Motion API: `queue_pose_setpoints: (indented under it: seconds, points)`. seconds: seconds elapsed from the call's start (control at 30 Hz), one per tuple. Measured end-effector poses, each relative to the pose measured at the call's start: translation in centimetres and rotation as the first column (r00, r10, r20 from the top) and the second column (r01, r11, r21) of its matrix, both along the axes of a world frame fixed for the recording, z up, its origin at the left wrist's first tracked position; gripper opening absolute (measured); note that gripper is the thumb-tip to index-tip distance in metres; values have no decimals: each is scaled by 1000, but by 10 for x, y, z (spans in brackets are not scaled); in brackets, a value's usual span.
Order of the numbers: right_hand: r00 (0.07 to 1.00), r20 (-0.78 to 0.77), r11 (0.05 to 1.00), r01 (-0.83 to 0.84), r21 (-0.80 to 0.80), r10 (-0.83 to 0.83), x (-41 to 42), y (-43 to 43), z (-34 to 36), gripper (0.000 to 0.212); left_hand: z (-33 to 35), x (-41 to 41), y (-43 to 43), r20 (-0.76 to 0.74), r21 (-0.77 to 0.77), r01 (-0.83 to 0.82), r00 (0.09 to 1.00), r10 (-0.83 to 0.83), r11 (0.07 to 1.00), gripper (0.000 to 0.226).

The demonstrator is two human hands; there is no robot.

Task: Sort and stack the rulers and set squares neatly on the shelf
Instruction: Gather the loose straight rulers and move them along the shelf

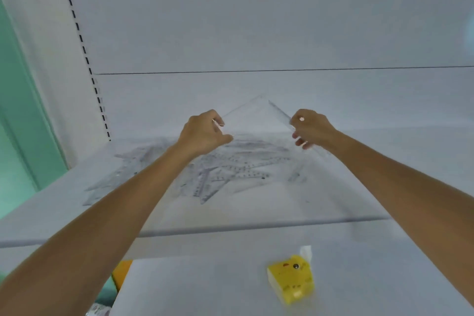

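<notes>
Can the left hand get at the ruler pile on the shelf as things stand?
Probably not yet. The left hand pinches one corner of the clear set square, the right hand the other, held above the ruler pile. The pile lies open beneath, nothing covering it; freeing the left hand should do.

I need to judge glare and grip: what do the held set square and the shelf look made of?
The set square: seemingly clear glossy plastic; the back wall shows straight through it, only its edges catch light. The shelf: smooth matt white, perhaps painted metal or laminate; the look leaves it open.
</notes>
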State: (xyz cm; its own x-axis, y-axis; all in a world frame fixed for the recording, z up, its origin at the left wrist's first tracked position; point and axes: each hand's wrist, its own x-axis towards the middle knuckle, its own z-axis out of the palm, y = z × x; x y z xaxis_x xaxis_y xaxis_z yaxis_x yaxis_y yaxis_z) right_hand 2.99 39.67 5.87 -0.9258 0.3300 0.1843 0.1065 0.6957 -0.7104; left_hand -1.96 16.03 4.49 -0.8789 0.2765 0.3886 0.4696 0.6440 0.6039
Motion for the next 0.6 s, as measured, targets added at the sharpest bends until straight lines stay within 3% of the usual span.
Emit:
queue_pose_setpoints:
  seconds: [0.17,0.4,0.6]
  points:
    - [993,11,964,113,242,-119,47,132,-10,24,-6,14,122,-27,16,169,985,-168,986,20]
    - [983,-61,923,182,339,-172,119,300,-22,35,-22,65,299,-34,75,286,958,-284,955,36]
    - [975,-79,848,220,482,-208,153,403,-23,35,-27,95,386,-54,102,362,932,-358,927,31]
